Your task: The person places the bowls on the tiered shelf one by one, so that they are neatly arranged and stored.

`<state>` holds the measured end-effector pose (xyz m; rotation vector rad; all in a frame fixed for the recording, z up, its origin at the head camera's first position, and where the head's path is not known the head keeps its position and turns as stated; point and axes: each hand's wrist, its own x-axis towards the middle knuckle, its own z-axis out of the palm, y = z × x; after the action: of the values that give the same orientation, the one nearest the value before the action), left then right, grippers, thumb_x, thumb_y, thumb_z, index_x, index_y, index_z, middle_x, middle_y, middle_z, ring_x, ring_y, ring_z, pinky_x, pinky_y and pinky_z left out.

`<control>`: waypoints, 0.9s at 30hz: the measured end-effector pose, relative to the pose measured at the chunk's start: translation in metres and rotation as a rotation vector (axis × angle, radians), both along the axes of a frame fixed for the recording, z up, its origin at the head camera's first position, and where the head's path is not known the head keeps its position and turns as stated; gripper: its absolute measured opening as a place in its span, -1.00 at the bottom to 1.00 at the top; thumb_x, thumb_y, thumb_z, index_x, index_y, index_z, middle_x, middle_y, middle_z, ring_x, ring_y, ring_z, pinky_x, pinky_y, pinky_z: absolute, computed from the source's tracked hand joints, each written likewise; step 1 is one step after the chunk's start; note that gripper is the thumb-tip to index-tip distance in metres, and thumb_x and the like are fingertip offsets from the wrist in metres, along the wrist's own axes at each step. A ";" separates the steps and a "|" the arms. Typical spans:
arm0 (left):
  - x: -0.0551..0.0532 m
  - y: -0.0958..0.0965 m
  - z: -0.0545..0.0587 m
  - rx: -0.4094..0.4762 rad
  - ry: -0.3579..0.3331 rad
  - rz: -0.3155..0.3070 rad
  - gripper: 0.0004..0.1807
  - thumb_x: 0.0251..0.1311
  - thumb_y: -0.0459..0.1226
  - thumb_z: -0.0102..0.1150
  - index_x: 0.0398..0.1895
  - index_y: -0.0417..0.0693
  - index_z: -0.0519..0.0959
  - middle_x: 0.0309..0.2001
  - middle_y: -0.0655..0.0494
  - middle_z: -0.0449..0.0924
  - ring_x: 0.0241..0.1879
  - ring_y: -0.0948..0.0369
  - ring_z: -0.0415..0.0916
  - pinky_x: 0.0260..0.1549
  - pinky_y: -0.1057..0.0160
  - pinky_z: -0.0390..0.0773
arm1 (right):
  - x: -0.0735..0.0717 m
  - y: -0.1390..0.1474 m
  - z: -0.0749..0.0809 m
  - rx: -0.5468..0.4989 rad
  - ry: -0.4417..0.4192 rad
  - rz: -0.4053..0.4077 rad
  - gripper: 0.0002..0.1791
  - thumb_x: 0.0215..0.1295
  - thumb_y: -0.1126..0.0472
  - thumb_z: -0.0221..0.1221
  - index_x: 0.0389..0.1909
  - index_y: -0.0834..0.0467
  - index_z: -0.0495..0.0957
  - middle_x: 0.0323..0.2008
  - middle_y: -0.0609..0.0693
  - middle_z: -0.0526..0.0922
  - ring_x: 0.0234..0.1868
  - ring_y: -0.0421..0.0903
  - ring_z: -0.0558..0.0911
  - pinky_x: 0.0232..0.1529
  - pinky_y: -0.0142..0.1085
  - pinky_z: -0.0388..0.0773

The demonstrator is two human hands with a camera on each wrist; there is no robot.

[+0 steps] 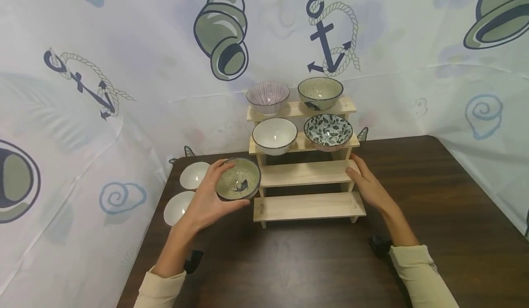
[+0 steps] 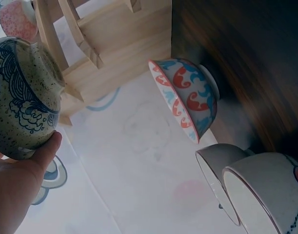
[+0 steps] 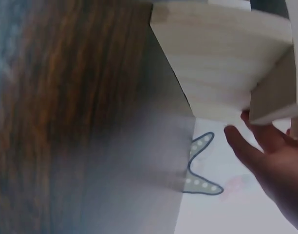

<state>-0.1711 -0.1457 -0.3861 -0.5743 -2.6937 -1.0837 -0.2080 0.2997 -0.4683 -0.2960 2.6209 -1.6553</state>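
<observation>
My left hand (image 1: 205,203) grips a speckled green bowl (image 1: 239,179) by its side, thumb near the front, fingers at the back rim. A dark blue figure shows inside it; in the left wrist view the bowl (image 2: 29,97) has blue wave patterns outside. It is held up at the left end of a four-step wooden display stand (image 1: 306,174). At the stand's right end my right hand (image 1: 369,187) holds the second step from the bottom. In the right wrist view the fingers (image 3: 246,148) reach round the stand's side panel.
The upper two steps carry a striped bowl (image 1: 268,98), a green bowl (image 1: 320,93), a white bowl (image 1: 274,136) and a leaf-patterned bowl (image 1: 328,132). Two white bowls (image 1: 193,176) stand left on the dark table (image 1: 306,262). The left wrist view adds a red-and-blue bowl (image 2: 188,97).
</observation>
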 end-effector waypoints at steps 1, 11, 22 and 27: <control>0.000 0.001 0.000 0.000 0.003 -0.003 0.07 -0.18 0.14 0.66 0.48 0.21 0.36 0.57 0.13 0.16 0.50 -0.01 0.25 0.33 -0.27 0.39 | 0.001 0.002 -0.001 -0.016 -0.015 0.012 -0.18 0.67 -0.10 -0.15 0.68 0.15 -0.29 0.67 0.27 -0.22 0.66 0.33 -0.20 0.53 0.41 -0.17; -0.003 0.010 0.002 -0.007 0.012 -0.030 0.08 -0.18 0.15 0.65 0.48 0.18 0.36 0.57 0.14 0.16 0.51 0.00 0.24 0.33 -0.26 0.40 | 0.004 0.019 -0.009 -0.223 -0.163 0.102 -0.12 0.64 -0.08 -0.05 0.68 -0.08 -0.40 0.65 0.29 -0.20 0.64 0.35 -0.10 0.48 0.49 -0.14; -0.007 0.019 -0.002 0.016 -0.005 -0.060 0.06 -0.17 0.17 0.64 0.48 0.23 0.37 0.59 0.18 0.14 0.51 0.01 0.24 0.33 -0.27 0.39 | 0.007 0.019 -0.013 -0.334 -0.198 0.143 -0.19 0.65 0.02 -0.06 0.67 -0.09 -0.33 0.54 0.30 0.07 0.49 0.06 0.29 0.53 0.38 -0.08; -0.009 0.023 -0.003 0.006 -0.011 -0.079 0.05 -0.17 0.15 0.65 0.47 0.20 0.39 0.59 0.12 0.13 0.54 -0.03 0.18 0.33 -0.34 0.33 | 0.007 0.016 -0.013 -0.357 -0.203 0.147 -0.19 0.65 0.02 -0.07 0.67 -0.14 -0.36 0.58 0.32 -0.02 0.61 0.35 0.02 0.51 0.46 -0.23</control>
<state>-0.1805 -0.1226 -0.3891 -0.6808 -2.6968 -1.1171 -0.2006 0.3155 -0.4812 -0.3008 2.1021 -1.9763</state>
